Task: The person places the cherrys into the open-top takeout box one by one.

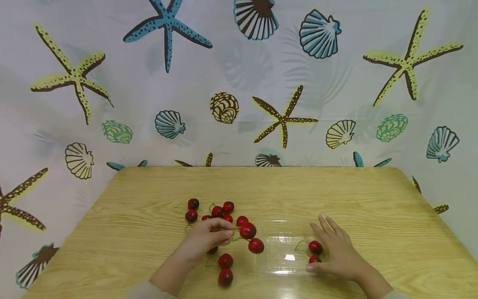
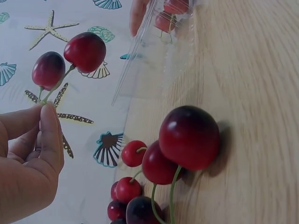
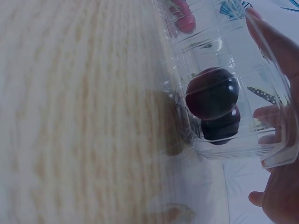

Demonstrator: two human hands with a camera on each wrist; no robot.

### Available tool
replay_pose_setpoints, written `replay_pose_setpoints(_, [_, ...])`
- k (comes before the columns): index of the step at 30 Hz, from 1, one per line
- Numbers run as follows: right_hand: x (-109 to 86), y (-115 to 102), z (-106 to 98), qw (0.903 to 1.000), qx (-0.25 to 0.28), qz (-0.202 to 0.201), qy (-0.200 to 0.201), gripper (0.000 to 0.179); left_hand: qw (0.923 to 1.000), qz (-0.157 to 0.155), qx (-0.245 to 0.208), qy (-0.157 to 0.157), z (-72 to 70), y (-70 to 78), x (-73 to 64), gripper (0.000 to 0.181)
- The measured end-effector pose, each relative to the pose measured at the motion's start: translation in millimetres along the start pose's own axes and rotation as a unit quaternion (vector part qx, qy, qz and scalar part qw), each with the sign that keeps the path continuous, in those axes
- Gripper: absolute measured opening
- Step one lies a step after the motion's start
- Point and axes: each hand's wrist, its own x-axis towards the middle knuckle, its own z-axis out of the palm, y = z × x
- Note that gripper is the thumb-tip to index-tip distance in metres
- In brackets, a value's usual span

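Between thumb and fingers, my left hand [image 1: 209, 238] pinches the joined green stems of a pair of cherries [image 2: 85, 52], held up left of a clear plastic container [image 1: 274, 270]. Both cherries hang free of the hand, dark red and glossy. Inside the container, at its right end, lies another pair of cherries [image 3: 212, 93] with a stem. My right hand [image 1: 337, 253] lies along the container's right side, fingers straight and spread, thumb near the front corner. In the right wrist view its fingers [image 3: 271, 114] show through the clear wall.
Several more cherries lie on the wooden table [image 1: 149, 187], grouped behind the left hand. A near pair [image 1: 225, 270] sits in front of it, left of the container. Behind the table hangs a cloth [image 1: 201, 137] printed with starfish and shells.
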Motion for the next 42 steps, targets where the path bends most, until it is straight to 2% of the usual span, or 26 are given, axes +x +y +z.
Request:
replay_pose_setpoints(7, [0.3, 0, -1, 1.0000, -0.001, 0.000, -0.001, 0.097, 1.0000, -0.008, 0.004, -0.003, 11.0, -1.2, 6.5, 0.023])
replay_pose_setpoints(20, [1.0, -1, -1, 1.0000, -0.001, 0.006, -0.003, 0.097, 0.9998, 0.001, -0.015, -0.017, 30.0, 0.6, 14.8, 0.023])
replay_pose_setpoints(30, [1.0, -2, -2, 0.9999, -0.001, 0.009, -0.008, 0.098, 0.9995, -0.002, -0.005, -0.030, 41.8, -1.7, 23.3, 0.019])
replay_pose_setpoints(42, [0.3, 0, -1, 0.9999, -0.014, 0.003, -0.002, 0.097, 0.9995, -0.012, -0.003, -0.028, 58.1, -5.6, 34.3, 0.018])
